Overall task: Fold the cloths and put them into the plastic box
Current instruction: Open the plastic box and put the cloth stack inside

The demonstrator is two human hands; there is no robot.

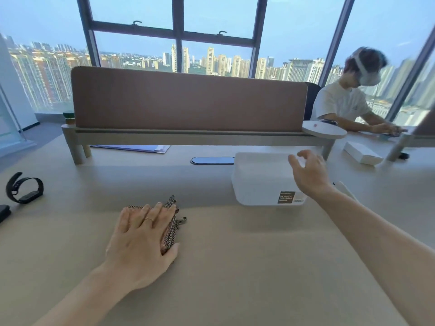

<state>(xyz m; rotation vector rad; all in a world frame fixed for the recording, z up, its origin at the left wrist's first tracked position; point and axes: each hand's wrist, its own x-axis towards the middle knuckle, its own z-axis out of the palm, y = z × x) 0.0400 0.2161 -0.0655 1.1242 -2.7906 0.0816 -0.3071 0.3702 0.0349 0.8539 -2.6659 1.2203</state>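
A folded checked cloth (172,228) in brown and white lies on the beige desk at centre left. My left hand (141,241) rests flat on top of it, fingers spread, covering most of it; only its right edge and a fringe show. A white translucent plastic box (259,180) with a brown label stands to the right, further back. My right hand (308,171) hovers over the box's right side, fingers apart and holding nothing. Whether the box has a lid on, I cannot tell.
A brown desk divider (188,100) on a shelf runs across the back. A black wristband (24,188) lies at far left, papers (134,148) under the shelf, a small white box (362,152) at right. A person in a headset (348,100) sits beyond.
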